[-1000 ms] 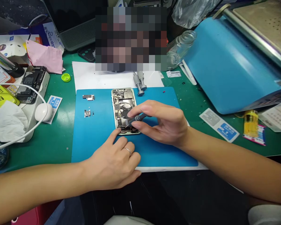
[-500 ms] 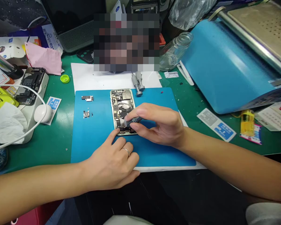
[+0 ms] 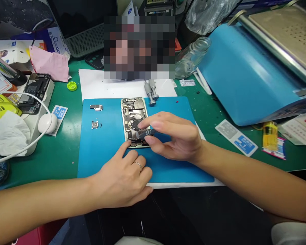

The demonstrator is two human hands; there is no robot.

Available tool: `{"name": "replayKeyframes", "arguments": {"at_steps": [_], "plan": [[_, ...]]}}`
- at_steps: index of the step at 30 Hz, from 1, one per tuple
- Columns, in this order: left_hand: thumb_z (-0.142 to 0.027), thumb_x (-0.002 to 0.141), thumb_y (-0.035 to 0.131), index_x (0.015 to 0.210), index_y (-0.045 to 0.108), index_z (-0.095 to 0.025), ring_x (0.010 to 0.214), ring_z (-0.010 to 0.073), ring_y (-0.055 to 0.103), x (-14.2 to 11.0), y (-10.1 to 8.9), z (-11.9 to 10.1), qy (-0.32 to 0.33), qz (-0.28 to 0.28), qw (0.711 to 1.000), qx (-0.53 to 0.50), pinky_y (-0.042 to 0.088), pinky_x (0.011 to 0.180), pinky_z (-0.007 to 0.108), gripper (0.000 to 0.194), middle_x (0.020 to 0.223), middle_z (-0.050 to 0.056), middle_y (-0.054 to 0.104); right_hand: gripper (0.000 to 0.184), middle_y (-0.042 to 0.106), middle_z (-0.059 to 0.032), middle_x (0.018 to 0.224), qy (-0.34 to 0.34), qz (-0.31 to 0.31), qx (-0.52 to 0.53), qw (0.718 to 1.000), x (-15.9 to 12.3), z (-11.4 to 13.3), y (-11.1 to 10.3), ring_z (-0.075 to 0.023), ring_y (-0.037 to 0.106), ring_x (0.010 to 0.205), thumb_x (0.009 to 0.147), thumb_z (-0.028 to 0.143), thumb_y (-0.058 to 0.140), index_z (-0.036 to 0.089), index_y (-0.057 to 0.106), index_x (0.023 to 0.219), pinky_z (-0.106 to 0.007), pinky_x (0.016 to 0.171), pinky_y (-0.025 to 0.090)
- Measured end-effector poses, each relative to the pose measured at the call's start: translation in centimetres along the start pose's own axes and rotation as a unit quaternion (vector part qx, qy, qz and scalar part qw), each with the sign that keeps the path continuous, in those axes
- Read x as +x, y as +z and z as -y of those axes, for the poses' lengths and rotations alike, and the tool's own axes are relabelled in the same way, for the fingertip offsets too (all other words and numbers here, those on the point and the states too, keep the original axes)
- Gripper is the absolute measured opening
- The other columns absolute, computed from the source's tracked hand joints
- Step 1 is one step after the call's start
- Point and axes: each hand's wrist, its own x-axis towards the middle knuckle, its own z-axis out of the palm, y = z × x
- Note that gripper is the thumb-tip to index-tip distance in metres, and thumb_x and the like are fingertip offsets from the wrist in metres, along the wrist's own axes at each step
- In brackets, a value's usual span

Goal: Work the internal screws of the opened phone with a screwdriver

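An opened phone (image 3: 137,115) lies on the blue mat (image 3: 104,153), its inner parts bare. My left hand (image 3: 130,173) holds nothing; the index finger reaches out to the phone's lower left corner, while the other fingers are loosely bent. Between the thumb and fingers of my right hand (image 3: 174,134) is a slim dark pry tool (image 3: 148,133). Its flat, pale tip is over the phone's lower part; whether it touches cannot be made out. Left of the phone lie a small metal plate (image 3: 96,107) and a smaller metal bracket (image 3: 94,124), with tiny bits beside it.
Two grey screwdrivers (image 3: 150,92) lie just beyond the phone, near a glass jar (image 3: 191,61). At left, a white cable with a round puck (image 3: 47,123) crosses by another opened phone (image 3: 34,92). A large blue-covered machine (image 3: 234,78) stands at right.
The view has shifted slightly. My right index finger and the pry tool have moved a little over the phone's lower part. My left hand keeps its place at the corner.
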Motion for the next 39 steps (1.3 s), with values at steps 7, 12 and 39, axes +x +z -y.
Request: {"name": "replayKeyframes", "arguments": {"at_steps": [7,12,39], "plan": [[-0.043,0.096,0.048,0.083,0.055,-0.018,0.082,0.0244,0.055,-0.01,0.11,0.04,0.000,-0.003,1.000,0.001,0.040,0.105,0.053,0.029,0.080,0.005,0.057,0.054,0.071,-0.0070,0.099,-0.010,-0.011,-0.010,1.000,0.08,0.15,0.06,-0.0183,0.072,0.087,0.086,0.013,0.068,0.021,0.046,0.134,-0.032,0.070,0.064],[-0.044,0.096,0.049,0.084,0.055,-0.018,0.081,0.0243,0.055,-0.12,0.15,-0.01,0.001,-0.006,1.000,0.005,0.039,0.104,0.054,0.029,0.081,0.005,0.057,0.053,0.072,-0.0088,0.100,0.000,-0.009,-0.001,1.000,0.07,0.21,0.14,-0.0192,0.072,0.090,0.086,0.005,0.057,0.019,0.047,0.136,-0.033,0.072,0.064],[-0.043,0.096,0.050,0.083,0.055,-0.018,0.081,0.0239,0.055,-0.06,0.16,0.03,0.001,-0.004,1.000,0.004,0.040,0.104,0.053,0.029,0.080,0.005,0.057,0.062,0.069,-0.0080,0.105,-0.002,-0.005,-0.008,1.000,0.42,0.24,0.03,-0.0191,0.070,0.093,0.084,0.015,0.072,0.025,0.044,0.139,-0.032,0.069,0.065]]}}
